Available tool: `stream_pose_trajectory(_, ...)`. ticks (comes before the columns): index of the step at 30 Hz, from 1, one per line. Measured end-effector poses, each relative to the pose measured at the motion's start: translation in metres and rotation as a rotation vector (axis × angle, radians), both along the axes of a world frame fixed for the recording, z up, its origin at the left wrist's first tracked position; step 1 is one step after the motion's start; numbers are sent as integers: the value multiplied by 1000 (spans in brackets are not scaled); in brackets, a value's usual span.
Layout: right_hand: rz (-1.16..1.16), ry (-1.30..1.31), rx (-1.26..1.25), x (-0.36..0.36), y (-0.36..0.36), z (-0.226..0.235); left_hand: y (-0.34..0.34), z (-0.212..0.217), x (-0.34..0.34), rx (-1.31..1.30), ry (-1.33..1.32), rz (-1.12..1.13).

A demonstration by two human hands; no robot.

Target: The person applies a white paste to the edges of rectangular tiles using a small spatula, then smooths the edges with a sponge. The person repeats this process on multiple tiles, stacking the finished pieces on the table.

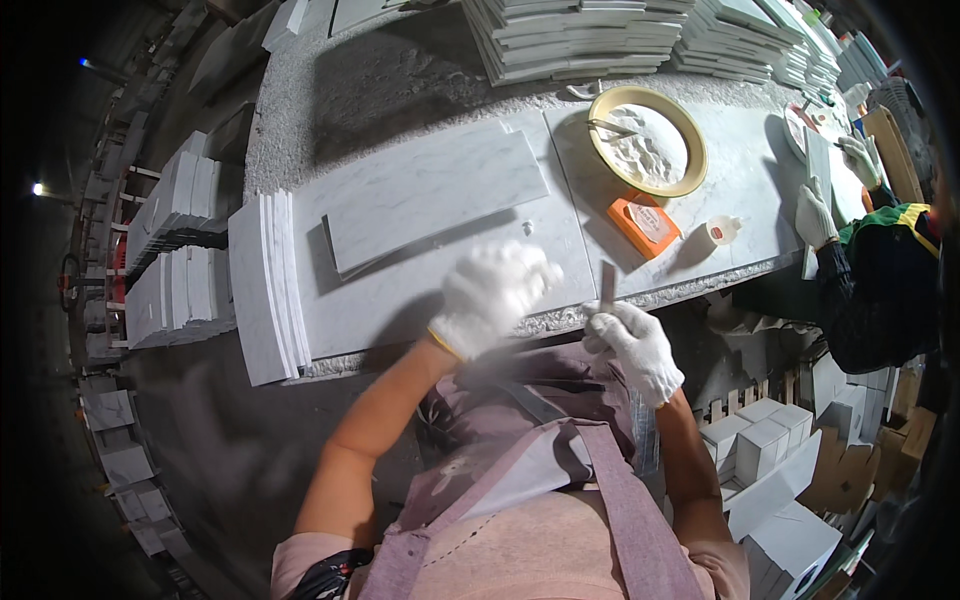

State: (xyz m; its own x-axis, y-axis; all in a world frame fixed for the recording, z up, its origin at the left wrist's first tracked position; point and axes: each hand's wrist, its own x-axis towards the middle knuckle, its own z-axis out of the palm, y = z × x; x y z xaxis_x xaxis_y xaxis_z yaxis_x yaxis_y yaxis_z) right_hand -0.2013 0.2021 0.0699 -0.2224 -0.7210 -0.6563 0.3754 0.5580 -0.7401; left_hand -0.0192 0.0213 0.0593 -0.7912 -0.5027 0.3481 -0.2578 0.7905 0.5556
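My left hand (495, 297), in a white knit glove, hovers over the near edge of the slab-topped bench. Motion smears its fingers, so their pose and any hold are unclear. My right hand (637, 350), gloved the same way, is closed on a thin flat grey strip (608, 284) that points up from the fingers. Ahead of my left hand, pale grey-veined marble tiles (430, 195) lie stacked slightly askew. Beyond my right hand are an orange box (643, 226), a small translucent bottle (722, 230) and a yellow-rimmed bowl (697, 150) of white powder with a tool in it.
Marble slabs (262, 290) lean together at the bench's left end. Tall tile stacks (580, 40) stand at the back. At the right, a co-worker's gloved hands (818, 215) hold a tile. White boxes (765, 445) sit below on the right, and more slabs (180, 290) on the left.
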Motion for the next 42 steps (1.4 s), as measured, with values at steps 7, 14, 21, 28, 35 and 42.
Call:
stream_pose_trajectory(7,-136,87,-173,-2,1,-14,-53,-40,-12,-453,-364,6)
stream_pose_trajectory(14,-43,332,-140,1,-37,-3,-97,-17,7,-466,-640,262)
stream_pose_trajectory(21,276,903,-281,-9,-106,-15,-104,0,10,-351,-789,230)
stream_pose_trajectory(28,423,1024,-259,-5,-127,-22,-111,-14,24,-395,-581,173)
stream_pose_trajectory(35,430,999,-232,3,-134,-19,-114,-22,24,-471,-513,183)
stream_pose_trajectory(42,483,909,-220,1,-139,-13,-115,-21,24,-447,-495,179)
